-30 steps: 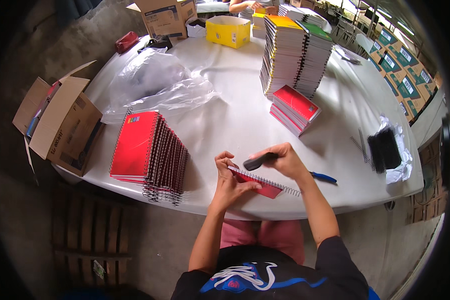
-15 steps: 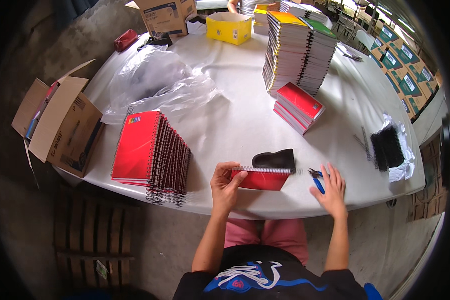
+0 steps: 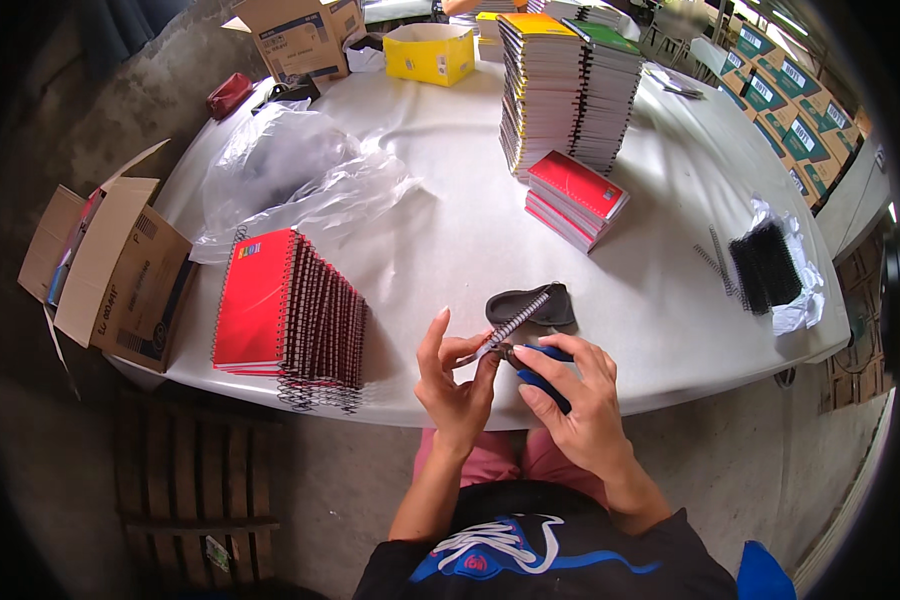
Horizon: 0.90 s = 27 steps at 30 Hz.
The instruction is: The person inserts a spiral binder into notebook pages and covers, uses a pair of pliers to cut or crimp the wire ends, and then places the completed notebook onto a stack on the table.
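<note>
A spiral notebook (image 3: pixel 519 319) is tilted nearly edge-on, so mostly its wire coil shows and little of its red cover. My left hand (image 3: pixel 456 395) pinches it near the end of the coil closest to me, with the other fingers spread. In my right hand (image 3: pixel 588 412) are blue-handled cutting pliers (image 3: pixel 543 387), their jaws at that near coil end. Whether the jaws are closed on the wire is too small to tell. Just behind the notebook, a black padded piece (image 3: pixel 562 310) lies on the white-covered table (image 3: pixel 420 290).
Coil-bound red notebooks (image 3: pixel 260 300) are stacked at left, beside an open carton (image 3: pixel 135 285). Ahead stand a small red notebook pile (image 3: pixel 577 195) and tall notebook stacks (image 3: pixel 540 95). Loose black coils (image 3: pixel 765 270) lie right, a plastic bag (image 3: pixel 285 175) and yellow box (image 3: pixel 430 55) farther back.
My right hand has picked up the pliers from the table and brought them left to the coil. The notebook has turned from lying crosswise to edge-on, pointing away from me.
</note>
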Tool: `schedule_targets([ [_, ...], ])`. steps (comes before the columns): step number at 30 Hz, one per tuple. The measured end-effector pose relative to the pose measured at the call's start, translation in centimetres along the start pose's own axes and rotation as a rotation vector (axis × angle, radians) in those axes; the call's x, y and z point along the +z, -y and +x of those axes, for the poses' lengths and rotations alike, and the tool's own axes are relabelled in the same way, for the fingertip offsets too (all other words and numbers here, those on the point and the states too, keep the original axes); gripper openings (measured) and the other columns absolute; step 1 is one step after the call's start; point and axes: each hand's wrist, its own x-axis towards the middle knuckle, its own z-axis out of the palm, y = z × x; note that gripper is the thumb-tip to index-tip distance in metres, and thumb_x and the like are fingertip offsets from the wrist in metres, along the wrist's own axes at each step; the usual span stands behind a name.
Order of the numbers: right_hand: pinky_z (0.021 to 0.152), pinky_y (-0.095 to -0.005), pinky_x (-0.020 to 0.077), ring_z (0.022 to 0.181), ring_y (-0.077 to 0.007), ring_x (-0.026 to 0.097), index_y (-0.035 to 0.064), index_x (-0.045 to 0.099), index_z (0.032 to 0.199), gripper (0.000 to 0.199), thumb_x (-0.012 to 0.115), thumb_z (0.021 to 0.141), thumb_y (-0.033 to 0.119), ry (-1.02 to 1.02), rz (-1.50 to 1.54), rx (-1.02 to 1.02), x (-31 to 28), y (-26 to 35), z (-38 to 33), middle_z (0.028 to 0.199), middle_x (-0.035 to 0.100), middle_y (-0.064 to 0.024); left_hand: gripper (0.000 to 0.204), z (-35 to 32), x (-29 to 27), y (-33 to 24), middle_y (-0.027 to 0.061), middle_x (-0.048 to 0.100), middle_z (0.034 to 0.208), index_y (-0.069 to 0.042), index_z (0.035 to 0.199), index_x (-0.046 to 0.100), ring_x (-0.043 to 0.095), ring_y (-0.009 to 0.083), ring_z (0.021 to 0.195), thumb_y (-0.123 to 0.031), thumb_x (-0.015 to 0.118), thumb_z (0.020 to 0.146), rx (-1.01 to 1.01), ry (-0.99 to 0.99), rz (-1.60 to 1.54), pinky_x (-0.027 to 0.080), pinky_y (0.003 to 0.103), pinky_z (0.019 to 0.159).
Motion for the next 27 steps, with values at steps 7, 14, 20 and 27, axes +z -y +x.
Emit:
schedule_targets([
  [7,0.077,-0.0349,0.0483,0.088,-0.0216,0.06,0.0061,0.056,0.122,0.038,0.054,0.093,0.031,0.443,1.085,0.512,-1.2,-1.6,-0.6,0.097,0.061,-0.008,0.072,-1.1,0.2,1.5,0.0103,0.065,0.085,0.0,0.131,0.037,0.061,0.0146,0.074,0.011,0.073,0.069,0.251,0.05,0.141,0.05,0.026,0.064],
  [14,0.095,-0.038,0.0385,0.108,-0.0295,0.051,0.0058,0.053,0.122,0.034,0.051,0.092,0.02,0.165,0.373,0.197,-0.4,-3.1,-1.4,0.111,0.055,-0.0155,0.066,-0.5,-0.6,-0.3,0.0052,0.058,0.085,-0.002,0.13,0.039,0.059,0.0117,0.082,0.008,0.072,0.074,-0.035,-0.196,-0.037,0.049,0.022,0.074],
  [20,0.104,-0.0501,0.025,0.122,-0.0286,0.041,0.0147,0.047,0.131,0.044,0.053,0.091,0.034,0.157,-0.596,0.53,-0.3,-11.5,-3.3,0.125,0.047,-0.0117,0.051,1.3,-3.1,-2.2,0.0072,0.055,0.105,-0.005,0.129,0.042,0.057,0.0106,0.09,0.002,0.064,0.084,-0.226,-0.273,-0.339,0.051,0.021,0.074],
  [27,0.09,-0.0304,0.0457,0.112,-0.0189,0.054,0.0012,0.043,0.131,0.062,0.073,0.079,0.016,-0.005,1.271,0.01,1.8,-2.0,6.1,0.128,0.05,-0.0156,0.034,2.1,-5.8,-6.8,0.0156,0.055,0.108,0.003,0.117,0.046,0.058,0.0224,0.099,0.001,0.06,0.086,0.147,-0.303,-0.328,0.048,0.034,0.089],
])
